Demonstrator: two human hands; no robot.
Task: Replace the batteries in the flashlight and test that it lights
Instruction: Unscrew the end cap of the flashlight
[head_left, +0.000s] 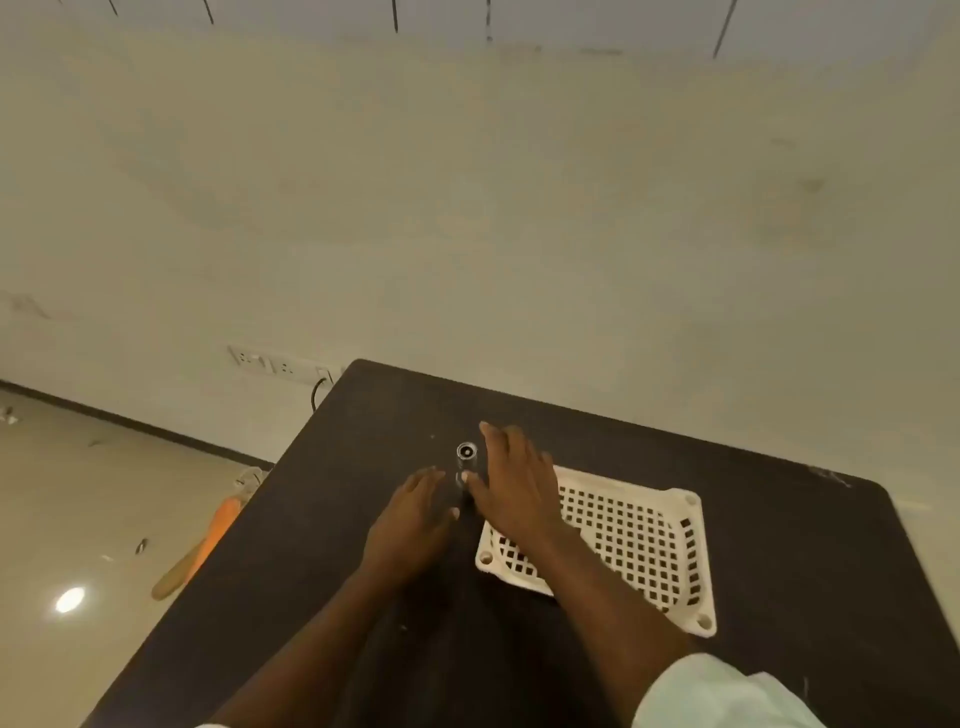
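Item: flashlight (465, 464), dark-bodied, lens end seen facing up and away, set on the black table (779, 519) just left of the white perforated basket (639, 540). Left hand (410, 525) and right hand (511, 488) are placed on either side of it, fingers spread and loosely extended; contact by the thumbs is suggested, though a firm grip cannot be told. No batteries are seen. Step judged: taking up the flashlight, early. Next required: a secure two-handed hold so the cap can be unscrewed.

No text is legible anywhere (wall socket blurred).
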